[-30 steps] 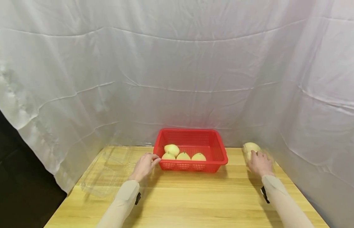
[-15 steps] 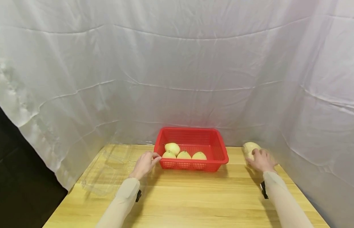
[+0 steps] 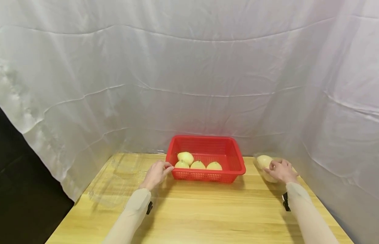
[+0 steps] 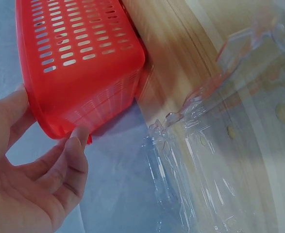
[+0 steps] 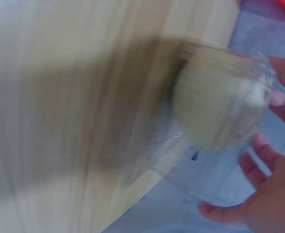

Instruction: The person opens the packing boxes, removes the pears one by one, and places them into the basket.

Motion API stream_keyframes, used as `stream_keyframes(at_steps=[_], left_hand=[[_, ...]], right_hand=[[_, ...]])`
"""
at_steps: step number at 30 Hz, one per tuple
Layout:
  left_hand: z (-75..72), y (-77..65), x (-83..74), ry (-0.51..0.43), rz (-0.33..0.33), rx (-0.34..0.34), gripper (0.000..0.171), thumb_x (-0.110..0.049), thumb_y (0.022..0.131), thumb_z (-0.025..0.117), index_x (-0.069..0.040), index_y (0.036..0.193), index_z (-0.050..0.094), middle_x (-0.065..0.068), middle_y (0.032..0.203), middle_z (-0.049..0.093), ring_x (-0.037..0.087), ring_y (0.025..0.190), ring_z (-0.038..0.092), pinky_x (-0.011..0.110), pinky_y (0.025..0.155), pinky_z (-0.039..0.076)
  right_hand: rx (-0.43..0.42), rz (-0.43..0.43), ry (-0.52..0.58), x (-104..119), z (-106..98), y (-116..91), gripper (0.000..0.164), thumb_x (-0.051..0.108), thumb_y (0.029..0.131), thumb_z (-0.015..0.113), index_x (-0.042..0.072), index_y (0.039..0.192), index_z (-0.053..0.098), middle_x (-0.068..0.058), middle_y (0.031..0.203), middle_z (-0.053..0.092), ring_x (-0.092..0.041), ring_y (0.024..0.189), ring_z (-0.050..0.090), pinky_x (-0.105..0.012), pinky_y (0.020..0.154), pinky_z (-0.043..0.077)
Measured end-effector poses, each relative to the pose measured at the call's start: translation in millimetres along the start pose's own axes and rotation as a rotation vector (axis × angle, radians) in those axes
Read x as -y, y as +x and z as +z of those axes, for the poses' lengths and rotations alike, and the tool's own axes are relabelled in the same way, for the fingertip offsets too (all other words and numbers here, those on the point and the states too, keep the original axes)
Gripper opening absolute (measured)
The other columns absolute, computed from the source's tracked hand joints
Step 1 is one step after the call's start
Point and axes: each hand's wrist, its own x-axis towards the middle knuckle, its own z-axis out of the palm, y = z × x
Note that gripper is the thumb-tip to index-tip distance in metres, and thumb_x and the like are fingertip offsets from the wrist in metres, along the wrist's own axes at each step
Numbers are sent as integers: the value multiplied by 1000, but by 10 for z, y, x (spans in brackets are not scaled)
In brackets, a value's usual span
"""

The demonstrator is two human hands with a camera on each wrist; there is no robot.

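My left hand [image 3: 155, 174] is at the front left corner of a red plastic basket [image 3: 229, 177], its thumb and fingers pinching the rim. In the left wrist view the thumb lies on one side of the rim [image 4: 33, 104] and the fingertips on the other. Several pale yellow pears [image 3: 197, 165] sit inside along the front and left. At the far right of the table, my right hand [image 3: 282, 171] grips the edge of a clear plastic box [image 5: 259, 73] that holds pale pears [image 3: 264, 161]. The right wrist view is blurred, with the fingers spread along the box's side.
Several clear plastic boxes [image 3: 108, 189] lie on the left part of the wooden table [image 3: 201, 217], close to my left forearm. Pale grey curtains [image 3: 204, 74] hang behind the table and at both sides.
My right hand has shifted its grip, and the clear box with the pears has turned and moved slightly left and nearer. The left hand stays at the basket's corner.
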Motion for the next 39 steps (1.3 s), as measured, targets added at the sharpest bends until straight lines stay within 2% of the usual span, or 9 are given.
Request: stream_keyframes(at_steps=[6, 10, 14, 17, 23, 31, 33, 35, 39], left_hand=[[-4, 15, -23, -20, 11, 3, 13, -25, 86, 62, -15, 88, 70, -4, 85, 64, 19, 83, 56, 38, 73, 44], [-14, -16, -7, -44, 3, -6, 13, -24, 86, 62, -14, 88, 71, -4, 86, 64, 23, 86, 57, 39, 75, 43], [-15, -40, 4, -53, -7, -21, 14, -25, 85, 62, -15, 90, 71, -4, 88, 65, 21, 88, 57, 39, 77, 43], [-10, -52, 11, -49, -10, -30, 16, -26, 85, 62, -14, 91, 72, -2, 89, 64, 19, 88, 55, 39, 79, 42], [3, -48, 14, -47, -28, -41, 17, -27, 85, 64, -14, 91, 73, -1, 89, 63, 19, 91, 55, 39, 83, 41], [-4, -22, 3, -42, -2, -22, 16, -26, 84, 63, -14, 89, 72, -2, 89, 65, 17, 88, 57, 38, 80, 43], [-7, -21, 4, -40, 1, -19, 16, -26, 84, 64, -14, 90, 72, -3, 89, 66, 17, 89, 57, 38, 80, 43], [-10, -20, 8, -47, 1, -12, 16, -26, 84, 64, -14, 90, 72, -3, 90, 66, 17, 88, 57, 38, 80, 43], [-19, -30, 7, -50, 9, -7, 15, -24, 84, 64, -13, 90, 72, -3, 89, 66, 17, 86, 58, 38, 77, 44]], right_hand=[[119, 22, 45, 72, -105, -60, 48, 52, 81, 57, 10, 99, 48, -34, 125, 21, -61, 114, 6, -82, 65, 5], [133, -48, 40, 148, -145, -78, 66, 46, 78, 64, 0, 121, 42, -39, 127, 24, -61, 113, 12, -77, 78, 9], [193, -97, 41, 204, -181, -118, 81, 44, 77, 65, -8, 130, 32, -39, 128, 28, -60, 115, 17, -70, 87, 17], [246, -106, 60, 263, -231, -174, 87, 46, 75, 67, -9, 131, 29, -39, 127, 30, -60, 113, 23, -67, 85, 26], [321, -49, 18, 392, -341, -298, 88, 55, 67, 70, 3, 129, 35, -36, 120, 36, -51, 109, 35, -62, 74, 36], [192, -3, 27, 333, -189, -303, 69, 61, 73, 61, 4, 106, 41, -32, 102, 35, -42, 87, 44, -48, 65, 40], [171, 22, 33, 309, -142, -286, 72, 63, 73, 59, 2, 107, 41, -31, 101, 33, -43, 85, 45, -51, 63, 40], [181, 52, 31, 303, -121, -279, 83, 65, 71, 59, 1, 120, 36, -34, 107, 27, -50, 86, 45, -59, 64, 39], [254, 80, 0, 362, -141, -299, 106, 69, 67, 59, 9, 142, 15, -44, 126, 11, -65, 104, 31, -74, 68, 28]])
